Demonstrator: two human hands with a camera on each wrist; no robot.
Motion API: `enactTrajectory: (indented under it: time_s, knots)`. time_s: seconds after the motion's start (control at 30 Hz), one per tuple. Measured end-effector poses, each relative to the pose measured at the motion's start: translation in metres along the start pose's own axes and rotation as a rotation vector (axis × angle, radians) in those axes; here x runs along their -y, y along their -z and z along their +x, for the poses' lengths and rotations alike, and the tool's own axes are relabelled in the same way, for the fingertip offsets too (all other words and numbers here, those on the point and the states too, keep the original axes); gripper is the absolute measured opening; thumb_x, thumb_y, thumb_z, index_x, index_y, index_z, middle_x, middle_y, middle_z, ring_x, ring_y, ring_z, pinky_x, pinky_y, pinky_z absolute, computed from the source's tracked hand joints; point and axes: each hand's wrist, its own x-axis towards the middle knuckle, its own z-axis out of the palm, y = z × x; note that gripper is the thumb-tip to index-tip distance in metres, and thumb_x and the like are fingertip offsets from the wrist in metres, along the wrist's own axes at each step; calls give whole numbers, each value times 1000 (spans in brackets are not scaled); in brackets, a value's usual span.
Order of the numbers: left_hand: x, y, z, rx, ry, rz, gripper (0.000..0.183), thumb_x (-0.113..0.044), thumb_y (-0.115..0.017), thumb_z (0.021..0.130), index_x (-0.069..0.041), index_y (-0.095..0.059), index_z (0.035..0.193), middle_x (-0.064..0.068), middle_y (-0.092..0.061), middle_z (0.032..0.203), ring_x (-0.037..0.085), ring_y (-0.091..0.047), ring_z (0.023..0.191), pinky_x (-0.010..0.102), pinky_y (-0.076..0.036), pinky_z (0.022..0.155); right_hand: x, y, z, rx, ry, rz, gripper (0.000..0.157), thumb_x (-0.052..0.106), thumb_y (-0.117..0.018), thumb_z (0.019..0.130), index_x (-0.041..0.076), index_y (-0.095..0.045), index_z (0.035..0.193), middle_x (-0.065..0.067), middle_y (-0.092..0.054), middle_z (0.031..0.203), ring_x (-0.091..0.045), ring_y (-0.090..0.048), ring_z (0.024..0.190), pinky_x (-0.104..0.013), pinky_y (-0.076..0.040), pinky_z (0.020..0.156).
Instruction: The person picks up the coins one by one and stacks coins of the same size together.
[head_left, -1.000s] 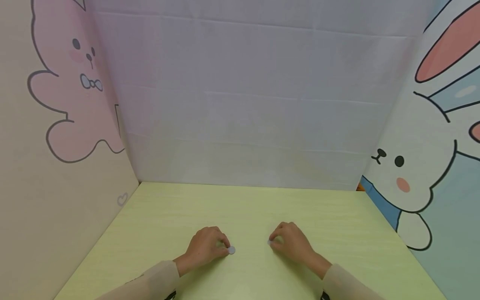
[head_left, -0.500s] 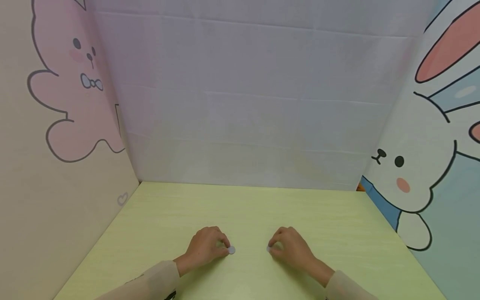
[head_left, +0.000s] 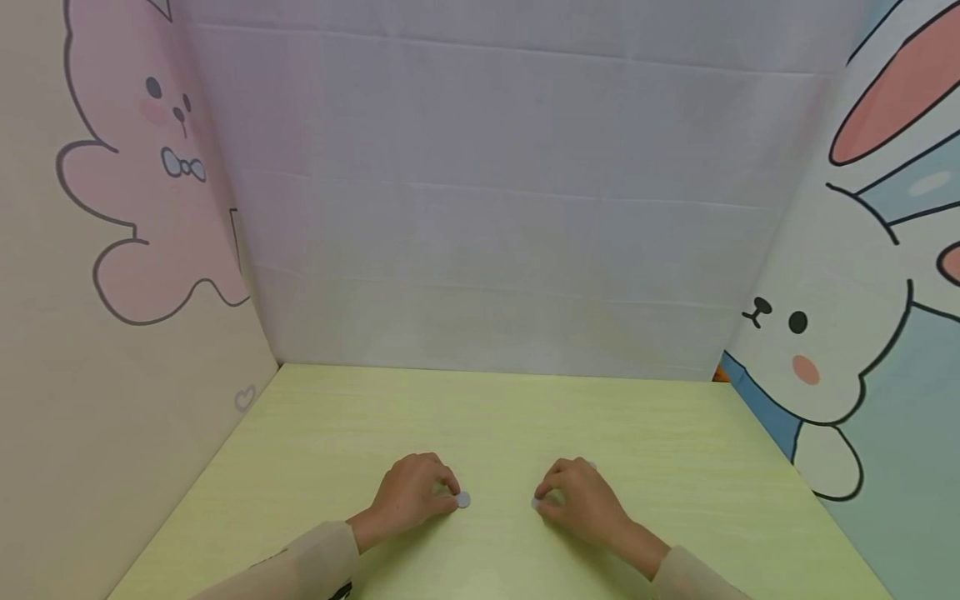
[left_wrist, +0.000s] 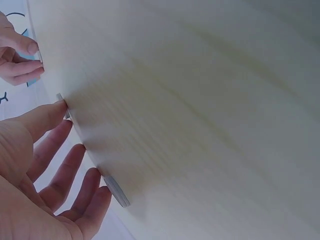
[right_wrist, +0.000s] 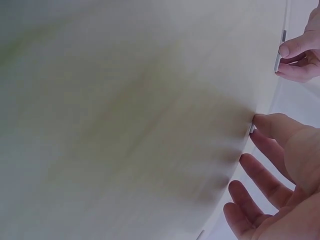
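Note:
My left hand (head_left: 411, 493) rests low over the table, thumb and index finger pinching a flat, round grey coin (head_left: 463, 499). In the left wrist view, a small stack of coins (left_wrist: 116, 191) lies against the fingertips on its outer side; the hand hides that stack from the head view. Across from it, my right hand (head_left: 583, 500) pinches another coin (head_left: 535, 503) at the tabletop between thumb and index finger, mostly covered by the fingertips. Just behind the right hand's knuckles, the edge of a further coin (head_left: 592, 464) shows.
The pale yellow-green tabletop (head_left: 495, 425) reaches back to a white cloth wall (head_left: 487, 250). Side walls printed with a pink cartoon animal (head_left: 165, 217) and a white rabbit (head_left: 832, 350) stand to the left and right.
The right hand has slid toward me and slightly left with its coin, and the edge of another coin now shows behind it. The left hand has stayed in place.

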Motion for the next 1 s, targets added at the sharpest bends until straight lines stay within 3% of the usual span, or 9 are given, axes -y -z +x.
enactTrajectory:
  time_s: [0.67,1.0]
  knots:
    - [-5,0,8,28,6,-3,17,-31,-92,83,-23,-84,95,-11,-73,93,13,-65,88,33,-52,74,-6,2,1,-5,36,53,6,28,-89,88,24,-86,89,15,-74,92,-11,-58,86,-33,-49,79]
    - [-28,-11,22,52,-49,-20,19,-27,-94,81,-22,-85,97,-10,-74,95,12,-64,88,28,-51,70,-5,2,1,7,12,49,6,27,-89,87,22,-86,89,13,-74,92,-10,-57,86,-31,-49,78]
